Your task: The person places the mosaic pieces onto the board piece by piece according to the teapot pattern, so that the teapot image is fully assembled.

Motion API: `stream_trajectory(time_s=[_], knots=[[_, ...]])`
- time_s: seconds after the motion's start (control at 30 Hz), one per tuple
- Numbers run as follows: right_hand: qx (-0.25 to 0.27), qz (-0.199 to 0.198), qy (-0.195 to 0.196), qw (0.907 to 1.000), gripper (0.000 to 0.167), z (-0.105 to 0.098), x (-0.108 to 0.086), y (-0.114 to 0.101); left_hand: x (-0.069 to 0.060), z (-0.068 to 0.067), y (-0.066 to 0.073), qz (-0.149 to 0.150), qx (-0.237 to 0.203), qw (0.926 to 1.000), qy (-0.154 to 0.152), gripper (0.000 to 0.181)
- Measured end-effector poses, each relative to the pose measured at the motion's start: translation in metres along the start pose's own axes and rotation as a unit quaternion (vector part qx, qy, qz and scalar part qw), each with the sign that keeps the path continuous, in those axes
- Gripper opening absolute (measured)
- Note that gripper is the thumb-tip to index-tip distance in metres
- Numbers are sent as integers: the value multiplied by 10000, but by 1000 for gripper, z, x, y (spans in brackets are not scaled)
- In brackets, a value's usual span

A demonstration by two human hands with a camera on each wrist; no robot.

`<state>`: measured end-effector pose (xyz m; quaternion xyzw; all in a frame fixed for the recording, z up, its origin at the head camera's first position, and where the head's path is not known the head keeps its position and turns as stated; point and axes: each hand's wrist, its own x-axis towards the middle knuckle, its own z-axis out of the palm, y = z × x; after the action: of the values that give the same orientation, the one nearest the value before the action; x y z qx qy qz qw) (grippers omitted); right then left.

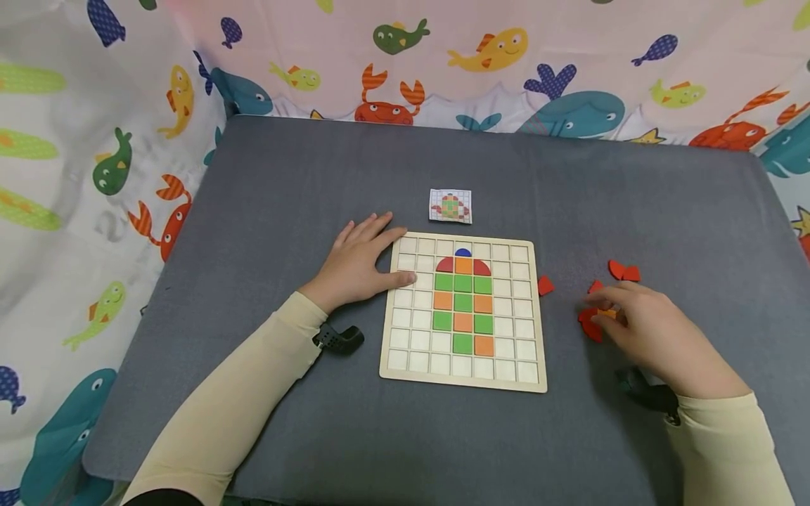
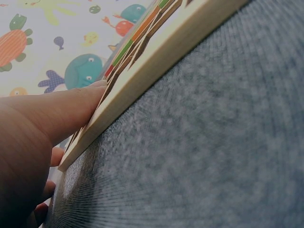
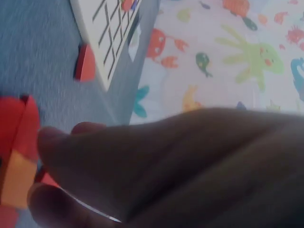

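Observation:
A square wooden grid board (image 1: pixel 418 379) lies on the table, with green, orange, red and blue pieces set in its middle columns. My left hand (image 1: pixel 357 270) rests at its upper left corner, fingers spread and thumb (image 2: pixel 80 102) lying over the left edge. To the right of the board, my right hand (image 1: pixel 658 334) hovers over a small group of red pieces (image 1: pixel 591 330) and an orange piece (image 3: pixel 19 180). Its thumb and forefinger are bent but apart, and I see no piece held between them. The hand partly hides the group.
A small pattern card (image 1: pixel 451 206) lies just beyond the board. One loose red piece (image 1: pixel 545 285) sits close to the board's right edge, and two more red pieces (image 1: pixel 623 271) lie farther right. A sea-animal printed cloth (image 1: pixel 455 77) borders the grey table (image 1: pixel 304 176).

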<state>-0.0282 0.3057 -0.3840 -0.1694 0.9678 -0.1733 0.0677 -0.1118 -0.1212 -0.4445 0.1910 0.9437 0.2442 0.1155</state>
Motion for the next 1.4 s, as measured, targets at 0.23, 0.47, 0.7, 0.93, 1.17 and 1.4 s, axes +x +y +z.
stream_trajectory(time_s=[0.23,0.47,0.7,0.93,1.17,1.4], knots=[[-8,302,-403,9987,26,-2,0,16,0,1,-1,-9,14,10000,-21,89],[0,361,-517,9980,24,0,2,23,1,1,-2,7,35,10000,21,89],[155,650,-625,9958,21,-4,4,21,2,0,-1,-28,37,10000,-15,90],[119,468,-347,9982,16,-6,4,4,2,1,0,-49,56,9999,-73,89],[165,-197,-176,9995,16,-5,19,-29,1,0,0,-38,35,10000,-47,89],[181,-897,-172,9957,20,12,37,-74,1,1,-2,-7,54,10000,2,90]])
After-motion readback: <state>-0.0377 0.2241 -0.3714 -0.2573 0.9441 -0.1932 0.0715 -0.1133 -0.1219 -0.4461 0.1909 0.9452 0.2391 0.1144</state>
